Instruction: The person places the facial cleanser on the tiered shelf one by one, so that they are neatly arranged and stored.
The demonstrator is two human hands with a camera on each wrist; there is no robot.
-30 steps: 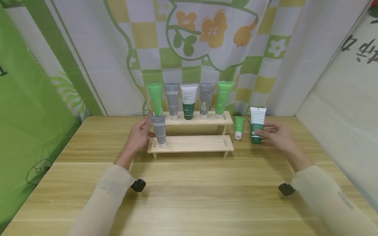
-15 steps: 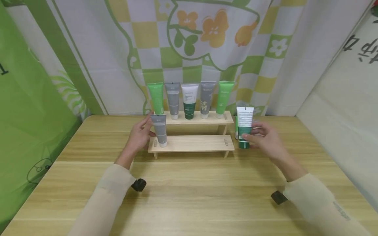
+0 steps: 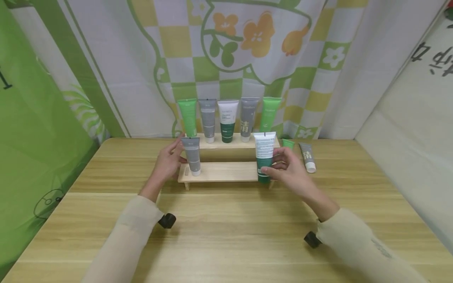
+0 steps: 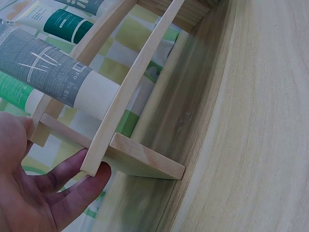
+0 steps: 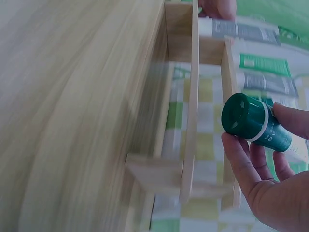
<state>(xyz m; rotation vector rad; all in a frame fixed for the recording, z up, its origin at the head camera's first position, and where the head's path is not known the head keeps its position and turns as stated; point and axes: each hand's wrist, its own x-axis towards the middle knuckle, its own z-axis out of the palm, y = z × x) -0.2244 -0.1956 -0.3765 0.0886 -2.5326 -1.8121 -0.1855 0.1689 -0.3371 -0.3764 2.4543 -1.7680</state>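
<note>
A two-step wooden display rack stands on the table. My left hand grips the rack's left end; in the left wrist view its fingertips curl against the end of the lower step. A grey squeeze tube stands cap down on that step, beside this hand. My right hand holds a white and dark green squeeze tube upright, cap down, between thumb and fingers. This tube is in front of the lower step's right end. The right wrist view shows its green cap apart from the step.
Several tubes stand along the upper step: light green, grey, white and green, grey and light green. On the table at right lie a small green tube, partly hidden, and a grey tube. A patterned curtain hangs behind.
My right hand has carried the white and dark green tube leftward from the table's right side to the lower step's right end, uncovering the lying grey tube. The left hand stays put.
</note>
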